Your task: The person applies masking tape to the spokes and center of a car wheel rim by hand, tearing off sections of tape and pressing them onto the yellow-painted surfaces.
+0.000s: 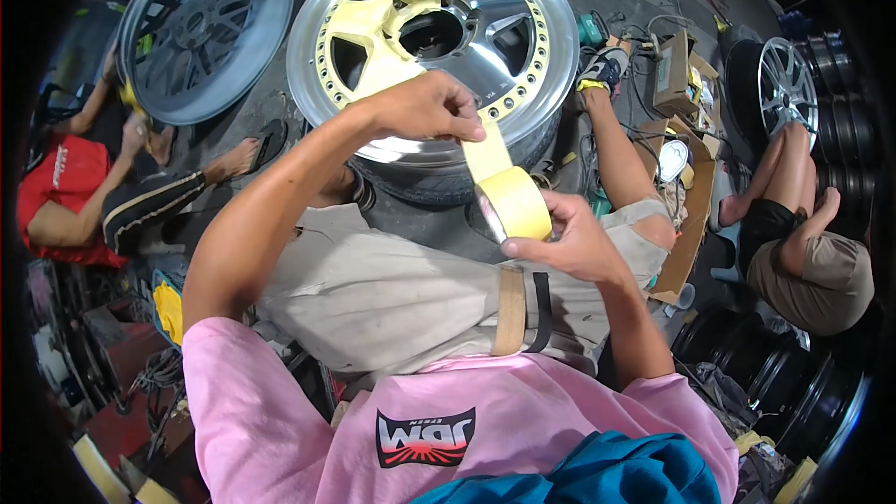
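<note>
Left hand [431, 112], nearer the wheel [483, 49], seemingly pinches the tape strip [485, 151], which slants down-right to the roll [520, 207] gripped in the right hand [581, 238].

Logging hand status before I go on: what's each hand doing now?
Left hand: closed, pinching the pulled-out tape strip.
Right hand: closed, holding the yellow tape roll.
</note>
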Tool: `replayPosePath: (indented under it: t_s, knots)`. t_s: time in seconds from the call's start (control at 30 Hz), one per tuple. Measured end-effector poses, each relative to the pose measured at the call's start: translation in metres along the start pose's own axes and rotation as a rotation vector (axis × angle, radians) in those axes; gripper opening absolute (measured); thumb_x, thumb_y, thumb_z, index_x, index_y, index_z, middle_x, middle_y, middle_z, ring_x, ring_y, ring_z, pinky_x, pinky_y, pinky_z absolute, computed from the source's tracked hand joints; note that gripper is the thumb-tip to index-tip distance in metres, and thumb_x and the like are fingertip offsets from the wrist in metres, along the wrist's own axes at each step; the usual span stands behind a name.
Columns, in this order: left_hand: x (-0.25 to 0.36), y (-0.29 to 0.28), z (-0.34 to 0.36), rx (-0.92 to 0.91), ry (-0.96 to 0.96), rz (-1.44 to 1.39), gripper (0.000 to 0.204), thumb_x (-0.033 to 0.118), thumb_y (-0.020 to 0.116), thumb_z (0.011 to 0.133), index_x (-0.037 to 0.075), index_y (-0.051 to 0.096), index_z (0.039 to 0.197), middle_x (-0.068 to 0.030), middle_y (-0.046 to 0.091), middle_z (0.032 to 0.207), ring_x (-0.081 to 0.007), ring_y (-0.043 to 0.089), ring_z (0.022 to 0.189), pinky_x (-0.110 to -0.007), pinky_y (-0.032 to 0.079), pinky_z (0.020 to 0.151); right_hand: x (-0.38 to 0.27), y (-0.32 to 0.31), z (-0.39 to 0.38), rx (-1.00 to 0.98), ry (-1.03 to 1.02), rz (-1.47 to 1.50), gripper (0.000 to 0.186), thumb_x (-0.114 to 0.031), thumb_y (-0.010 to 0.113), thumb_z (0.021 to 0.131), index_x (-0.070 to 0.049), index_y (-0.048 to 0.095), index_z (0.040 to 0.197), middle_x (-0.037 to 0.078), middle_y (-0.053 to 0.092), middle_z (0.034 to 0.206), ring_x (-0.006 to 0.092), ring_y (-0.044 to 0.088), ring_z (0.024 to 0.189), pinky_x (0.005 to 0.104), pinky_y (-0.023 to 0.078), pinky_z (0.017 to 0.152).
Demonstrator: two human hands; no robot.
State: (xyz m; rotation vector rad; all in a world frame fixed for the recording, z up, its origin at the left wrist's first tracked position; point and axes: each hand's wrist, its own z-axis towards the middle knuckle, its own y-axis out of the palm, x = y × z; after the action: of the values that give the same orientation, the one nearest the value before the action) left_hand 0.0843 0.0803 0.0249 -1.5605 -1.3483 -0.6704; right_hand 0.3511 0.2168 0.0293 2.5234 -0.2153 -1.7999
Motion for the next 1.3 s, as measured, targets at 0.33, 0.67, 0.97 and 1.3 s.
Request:
replayPosePath:
  t_s: [0.33,0.67,0.97,1.3]
  knots:
    - [-0.017,-0.017,0.007,0.167,0.120,0.240,0.024,0.022,0.079,0.093,-0.001,0.075,0.096,-0.0057,0.072,0.082,-0.0137,0.064,0.075,-0.032,0.051,0.071,0.107,-0.002,0.021,0.081,0.362,0.020,0.040,-0.041,0.080,0.093,-0.001,0.076,0.098,-0.001,0.071,0.086,0.0063,0.062,0.075,0.0250,0.049,0.069]
    - [-0.009,0.028,0.006,0.405,0.078,0.575,0.071,0.044,0.094,0.070,-0.001,0.060,0.114,-0.0177,0.066,0.109,-0.0327,0.066,0.100,-0.041,0.053,0.087,0.106,-0.002,0.021,0.233,0.317,-0.157,0.044,-0.044,0.080,0.092,0.000,0.078,0.098,0.001,0.071,0.081,0.0078,0.061,0.071,0.0264,0.048,0.066]
    - [-0.017,0.038,0.012,0.357,-0.080,0.641,0.092,0.048,0.099,0.060,-0.002,0.056,0.125,-0.0192,0.062,0.125,-0.0371,0.060,0.122,-0.045,0.050,0.100,0.142,-0.008,0.065,0.297,0.214,-0.274,0.047,-0.044,0.080,0.090,0.003,0.077,0.096,0.010,0.073,0.077,0.0157,0.065,0.069,0.0343,0.051,0.068]
    - [-0.015,0.035,0.016,0.345,-0.073,0.721,0.087,0.046,0.098,0.060,0.001,0.056,0.123,-0.0168,0.061,0.126,-0.0369,0.059,0.121,-0.046,0.050,0.100,0.219,-0.126,0.044,0.478,0.074,-1.297,0.042,-0.039,0.080,0.085,0.001,0.073,0.095,0.027,0.072,0.087,0.0460,0.071,0.083,0.0540,0.057,0.075]
